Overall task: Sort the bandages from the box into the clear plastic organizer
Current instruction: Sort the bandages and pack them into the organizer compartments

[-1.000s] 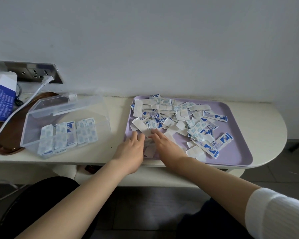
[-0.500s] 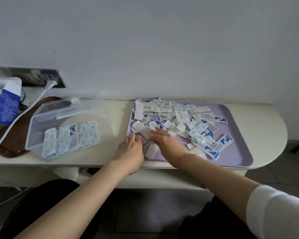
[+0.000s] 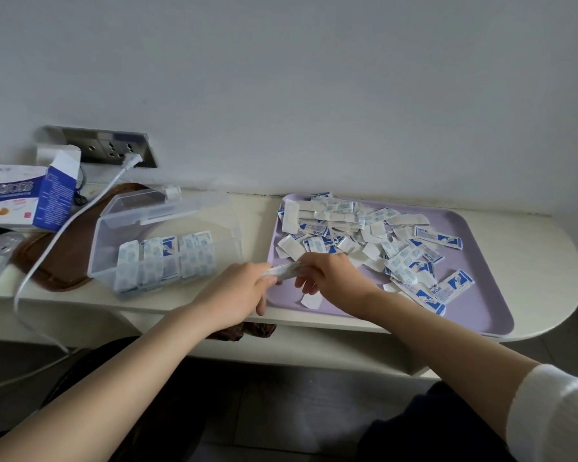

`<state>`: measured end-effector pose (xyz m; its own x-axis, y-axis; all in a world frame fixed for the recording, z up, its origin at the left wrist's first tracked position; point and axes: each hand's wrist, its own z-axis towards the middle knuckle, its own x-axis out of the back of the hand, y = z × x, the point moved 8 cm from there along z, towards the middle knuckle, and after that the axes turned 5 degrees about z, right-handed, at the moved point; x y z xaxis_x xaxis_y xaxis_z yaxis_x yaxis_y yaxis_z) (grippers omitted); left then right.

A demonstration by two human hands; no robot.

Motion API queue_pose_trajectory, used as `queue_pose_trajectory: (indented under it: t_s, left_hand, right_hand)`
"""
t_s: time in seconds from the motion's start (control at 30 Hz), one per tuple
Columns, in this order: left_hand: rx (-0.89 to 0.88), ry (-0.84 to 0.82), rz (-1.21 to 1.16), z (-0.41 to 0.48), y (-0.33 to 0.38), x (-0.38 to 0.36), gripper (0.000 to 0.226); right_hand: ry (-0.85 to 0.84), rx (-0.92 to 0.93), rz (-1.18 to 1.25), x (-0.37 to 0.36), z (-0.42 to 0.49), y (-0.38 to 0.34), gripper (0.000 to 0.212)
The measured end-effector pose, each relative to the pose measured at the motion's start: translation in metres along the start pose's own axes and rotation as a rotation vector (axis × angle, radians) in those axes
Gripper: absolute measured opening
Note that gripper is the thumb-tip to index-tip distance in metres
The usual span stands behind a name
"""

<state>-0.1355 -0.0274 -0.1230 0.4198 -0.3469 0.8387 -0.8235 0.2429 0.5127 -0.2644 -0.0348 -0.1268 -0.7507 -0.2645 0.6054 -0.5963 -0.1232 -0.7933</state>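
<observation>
A heap of white and blue wrapped bandages [image 3: 367, 235] lies on a lilac tray [image 3: 481, 305] at the right. Left of it stands the clear plastic organizer [image 3: 167, 241], lid up, with three rows of bandages inside. My left hand [image 3: 237, 295] and my right hand [image 3: 334, 278] meet over the tray's near left corner. Both pinch a thin stack of bandages [image 3: 286, 271], one hand at each end. One white bandage [image 3: 311, 300] lies on the tray below my right hand.
An opened blue and white bandage box [image 3: 30, 198] lies at the far left on a brown tray [image 3: 64, 261]. A white cable [image 3: 80, 215] runs from a wall socket [image 3: 114, 150] across the brown tray. The rounded shelf edge [image 3: 561, 288] ends right of the lilac tray.
Both hands have lifted off the heap and drawn back toward the tray's near left corner, now holding a small stack of bandages between them. The camera view has shifted left.
</observation>
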Motion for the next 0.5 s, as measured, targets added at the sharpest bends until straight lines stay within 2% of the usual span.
queue_pose_trajectory:
  t_s: [0.13,0.23,0.33,0.43,0.5]
  left_hand:
    - [0.075,0.052,-0.188,-0.013,-0.021,0.012,0.026]
    - [0.115,0.022,-0.335,-0.021,-0.031,0.006,0.026]
    - [0.112,0.018,-0.448,-0.029,-0.035,0.001,0.025]
    - [0.11,0.072,-0.429,-0.032,-0.042,0.011,0.025]
    - [0.122,0.09,-0.426,-0.035,-0.047,0.021,0.024]
  right_hand:
    - [-0.118,-0.034,0.135,-0.018,-0.003,-0.015,0.022]
    - [-0.291,-0.069,0.222,-0.04,-0.01,-0.025,0.027]
    - [-0.368,-0.105,0.243,-0.05,-0.014,-0.029,0.029]
    - [-0.268,-0.008,0.096,-0.05,-0.013,-0.04,0.014]
    - [-0.146,0.191,-0.072,-0.046,-0.013,-0.059,0.024]
